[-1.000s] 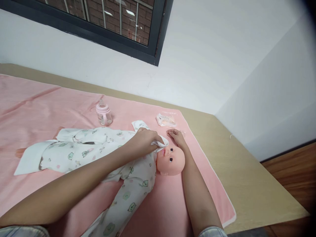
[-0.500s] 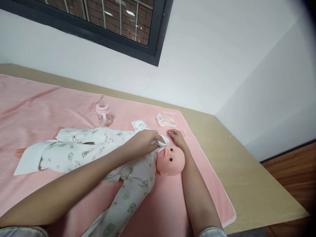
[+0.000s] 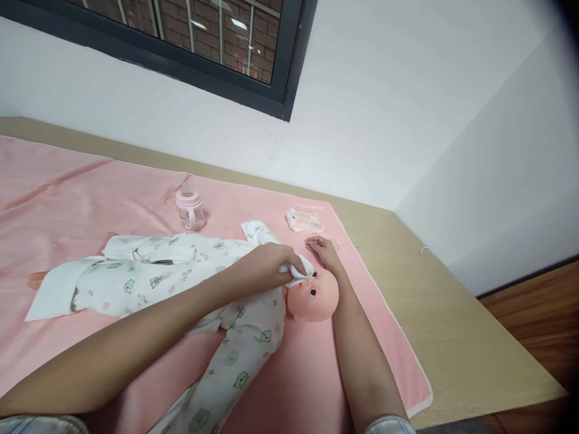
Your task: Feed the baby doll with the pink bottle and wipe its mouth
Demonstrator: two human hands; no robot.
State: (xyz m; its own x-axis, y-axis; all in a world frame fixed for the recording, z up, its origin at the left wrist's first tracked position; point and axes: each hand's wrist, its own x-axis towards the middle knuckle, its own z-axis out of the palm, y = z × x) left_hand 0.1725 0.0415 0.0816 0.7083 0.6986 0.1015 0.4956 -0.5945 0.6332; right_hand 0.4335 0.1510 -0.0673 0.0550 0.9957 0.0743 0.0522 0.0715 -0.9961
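Note:
A baby doll [image 3: 322,304] lies on its back in white printed clothes [image 3: 156,278], its head toward the right. My left hand [image 3: 275,263] reaches across its chest, fingers closed on a white cloth [image 3: 302,271]. The cloth is against the doll's face and covers much of the mouth and nose area; both dark eyes still show. Beyond the head, my right hand [image 3: 320,246] rests on the pink blanket [image 3: 312,374] with its fingers stretched out, and its forearm runs beside the crown of the head.
A pink-topped baby bottle [image 3: 190,211] stands upright on the blanket, past the doll's body. A small clear packet [image 3: 304,220] lies just beyond my right hand. The wooden tabletop [image 3: 434,307] extends to the right, and a white wall with a dark-framed window rises behind.
My left hand has moved slightly down and toward the doll's face, bringing the white cloth over the mouth and nose area. My right hand and the doll stay in place.

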